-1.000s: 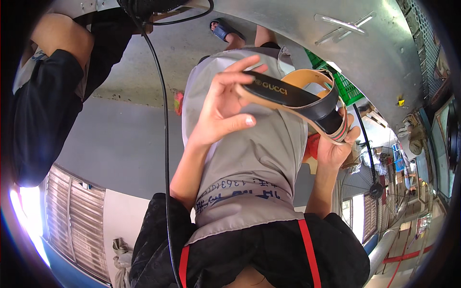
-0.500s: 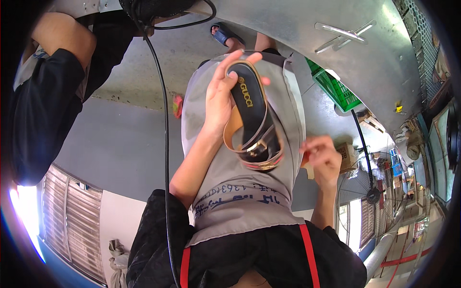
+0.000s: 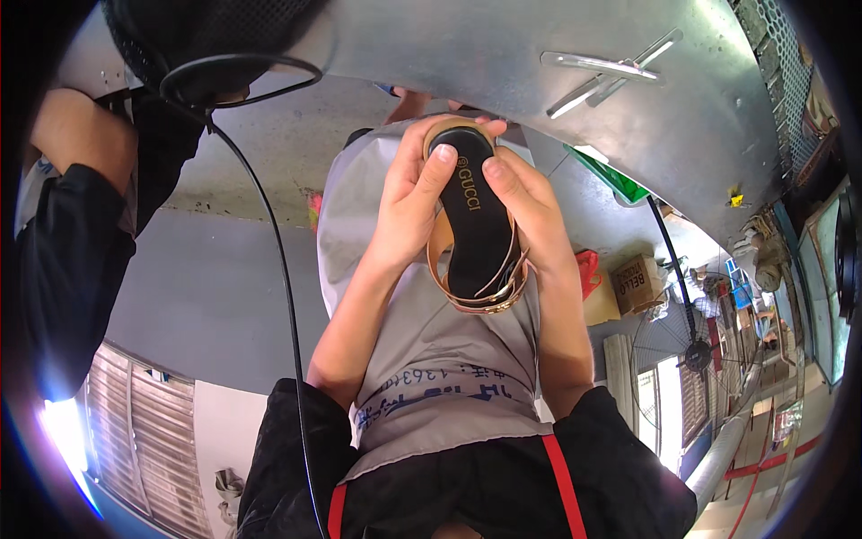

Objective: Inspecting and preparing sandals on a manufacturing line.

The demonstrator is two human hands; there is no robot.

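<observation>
A black-soled sandal (image 3: 467, 207) with a tan edge and gold-trimmed straps is held up over my lap, its heel end away from me and its straps toward me. My left hand (image 3: 409, 193) grips the heel end from the left, thumb lying on the insole. From the right, my right hand (image 3: 534, 202) holds the same end, its thumb also on the insole. The other fingers of both hands curl under the sole and are partly hidden. Below the sandal, a grey apron (image 3: 440, 359) covers my lap.
A metal worktable (image 3: 431, 45) spans the far side, with two crossed metal strips (image 3: 611, 72) on it. A black cable (image 3: 278, 260) hangs at left near another person's sleeve (image 3: 72, 251). At right are a green crate (image 3: 620, 180), a cardboard box (image 3: 637, 283) and a fan (image 3: 696, 355).
My right hand has come from the right side and taken hold of the sandal beside my left. The sandal has turned more upright, and the view has shifted slightly.
</observation>
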